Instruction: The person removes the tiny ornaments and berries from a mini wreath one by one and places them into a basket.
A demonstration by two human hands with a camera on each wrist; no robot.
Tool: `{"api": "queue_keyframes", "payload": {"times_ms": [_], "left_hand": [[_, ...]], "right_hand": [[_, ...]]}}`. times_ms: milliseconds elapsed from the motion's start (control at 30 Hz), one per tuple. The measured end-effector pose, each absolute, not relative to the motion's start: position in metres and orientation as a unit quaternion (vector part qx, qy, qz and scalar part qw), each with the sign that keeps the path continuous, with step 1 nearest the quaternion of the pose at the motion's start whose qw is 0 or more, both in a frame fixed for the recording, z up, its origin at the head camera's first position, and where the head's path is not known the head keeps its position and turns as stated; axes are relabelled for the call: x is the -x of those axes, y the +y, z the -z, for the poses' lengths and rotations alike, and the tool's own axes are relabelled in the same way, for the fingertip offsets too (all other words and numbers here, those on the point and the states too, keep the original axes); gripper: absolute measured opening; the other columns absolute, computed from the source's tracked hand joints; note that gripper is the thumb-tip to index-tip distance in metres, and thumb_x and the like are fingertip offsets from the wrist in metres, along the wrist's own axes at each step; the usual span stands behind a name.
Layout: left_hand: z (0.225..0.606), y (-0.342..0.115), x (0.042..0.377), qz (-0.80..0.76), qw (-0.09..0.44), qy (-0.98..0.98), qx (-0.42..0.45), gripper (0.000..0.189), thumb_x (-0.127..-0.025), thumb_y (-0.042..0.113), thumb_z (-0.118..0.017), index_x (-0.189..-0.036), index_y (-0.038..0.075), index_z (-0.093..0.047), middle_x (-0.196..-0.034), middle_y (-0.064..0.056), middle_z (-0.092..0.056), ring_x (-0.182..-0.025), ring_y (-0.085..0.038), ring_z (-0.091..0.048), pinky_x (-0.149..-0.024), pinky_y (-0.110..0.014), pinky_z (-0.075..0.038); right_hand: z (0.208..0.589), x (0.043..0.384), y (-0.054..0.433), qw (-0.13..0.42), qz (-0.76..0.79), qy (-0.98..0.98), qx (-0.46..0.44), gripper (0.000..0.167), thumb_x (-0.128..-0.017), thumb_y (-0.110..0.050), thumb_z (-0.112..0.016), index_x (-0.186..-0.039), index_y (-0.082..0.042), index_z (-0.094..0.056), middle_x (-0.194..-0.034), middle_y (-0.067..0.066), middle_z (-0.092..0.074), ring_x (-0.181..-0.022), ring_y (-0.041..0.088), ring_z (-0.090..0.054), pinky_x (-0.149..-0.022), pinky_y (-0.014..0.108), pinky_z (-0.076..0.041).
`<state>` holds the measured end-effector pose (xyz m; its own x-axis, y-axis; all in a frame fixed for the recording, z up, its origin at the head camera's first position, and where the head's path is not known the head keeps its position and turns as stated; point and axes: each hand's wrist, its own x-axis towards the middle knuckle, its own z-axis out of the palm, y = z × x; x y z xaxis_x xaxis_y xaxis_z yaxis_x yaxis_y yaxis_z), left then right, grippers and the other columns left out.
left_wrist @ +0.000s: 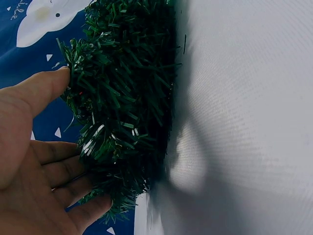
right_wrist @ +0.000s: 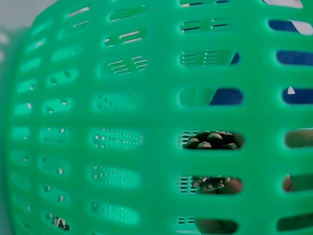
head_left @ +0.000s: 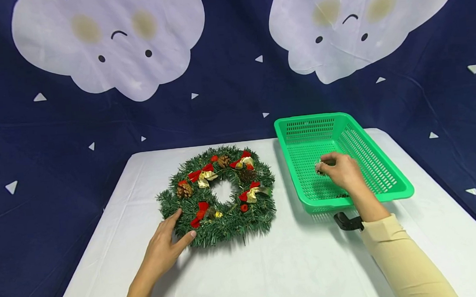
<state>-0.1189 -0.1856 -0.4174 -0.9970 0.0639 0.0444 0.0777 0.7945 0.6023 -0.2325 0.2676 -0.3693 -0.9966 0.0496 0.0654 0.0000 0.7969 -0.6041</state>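
Note:
A green artificial wreath (head_left: 262,215) lies on the white table, trimmed with red and gold bows, red balls and pine cones. My left hand (head_left: 164,244) rests against its front left edge, thumb and fingers spread; in the left wrist view the fingertips (left_wrist: 100,205) meet the green needles. Over the inside of a green plastic basket (head_left: 349,200), my right hand (head_left: 343,171) pinches a small brown pine cone (head_left: 319,168) between thumb and fingers. Through the basket's slots in the right wrist view, the pine cone (right_wrist: 212,140) shows pale-tipped scales; most of the hand is hidden there.
Something small and dark (head_left: 341,196) lies in the basket near its front wall. The basket stands right of the wreath, with a strip of white tablecloth (head_left: 286,236) between and before them. Behind the table hangs a dark blue cloth (head_left: 233,67) with clouds.

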Motion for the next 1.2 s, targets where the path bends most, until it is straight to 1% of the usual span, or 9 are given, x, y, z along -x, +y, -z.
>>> {"api": "queue_keyframes", "payload": {"times_ms": [100,267,467,633,733,967,1200], "left_hand": [[0.417,-0.186,0.119,0.317,0.011,-0.948,0.037,0.08,-0.088,0.052,-0.058,-0.149,0.011,-0.028,-0.15,-0.024,-0.033,-0.137,-0.05,-0.026,-0.104,-0.069,-0.027],[0.418,-0.186,0.119,0.316,0.013,-0.948,0.038,0.079,-0.088,0.052,-0.059,-0.149,0.011,-0.028,-0.149,-0.024,-0.033,-0.137,-0.049,-0.027,-0.104,-0.069,-0.027],[0.419,-0.186,0.119,0.318,0.017,-0.947,0.04,0.079,-0.088,0.052,-0.059,-0.149,0.011,-0.028,-0.149,-0.024,-0.034,-0.137,-0.048,-0.029,-0.103,-0.068,-0.029],[0.419,-0.186,0.119,0.316,0.018,-0.948,0.04,0.08,-0.088,0.052,-0.059,-0.149,0.011,-0.029,-0.149,-0.024,-0.034,-0.137,-0.047,-0.03,-0.103,-0.068,-0.03],[0.419,-0.186,0.119,0.316,0.016,-0.948,0.039,0.08,-0.087,0.053,-0.059,-0.149,0.012,-0.028,-0.149,-0.023,-0.034,-0.137,-0.047,-0.03,-0.103,-0.068,-0.03],[0.419,-0.186,0.12,0.318,0.012,-0.947,0.037,0.08,-0.088,0.053,-0.058,-0.149,0.012,-0.028,-0.15,-0.023,-0.033,-0.137,-0.048,-0.027,-0.103,-0.069,-0.028],[0.419,-0.185,0.119,0.321,0.012,-0.946,0.037,0.08,-0.088,0.053,-0.058,-0.149,0.012,-0.028,-0.15,-0.023,-0.033,-0.137,-0.049,-0.026,-0.103,-0.07,-0.028]], "right_hand": [[0.37,0.233,0.267,0.027,-0.319,-0.947,0.011,0.045,-0.094,-0.034,-0.057,-0.127,-0.003,-0.056,-0.123,0.025,-0.061,-0.108,0.041,-0.057,-0.081,0.05,-0.048],[0.369,0.233,0.267,0.028,-0.313,-0.949,0.005,0.042,-0.094,-0.028,-0.056,-0.127,-0.003,-0.056,-0.123,0.025,-0.06,-0.108,0.042,-0.057,-0.081,0.05,-0.048],[0.37,0.234,0.268,0.032,-0.317,-0.948,0.004,0.044,-0.094,-0.032,-0.056,-0.128,-0.004,-0.055,-0.125,0.025,-0.059,-0.111,0.043,-0.055,-0.084,0.053,-0.047],[0.371,0.232,0.268,0.041,-0.327,-0.944,-0.001,0.046,-0.094,-0.036,-0.056,-0.129,-0.006,-0.055,-0.127,0.025,-0.058,-0.113,0.043,-0.054,-0.085,0.054,-0.046],[0.37,0.231,0.267,0.05,-0.333,-0.942,-0.007,0.046,-0.094,-0.038,-0.056,-0.129,-0.007,-0.056,-0.126,0.023,-0.058,-0.114,0.042,-0.053,-0.086,0.054,-0.046],[0.367,0.229,0.262,0.096,-0.349,-0.932,-0.031,0.047,-0.092,-0.043,-0.058,-0.125,-0.01,-0.059,-0.123,0.015,-0.064,-0.117,0.038,-0.055,-0.093,0.053,-0.044],[0.361,0.222,0.247,0.107,-0.38,-0.917,-0.065,0.046,-0.09,-0.046,-0.058,-0.124,-0.014,-0.06,-0.122,0.011,-0.065,-0.117,0.035,-0.056,-0.09,0.051,-0.047]]}}
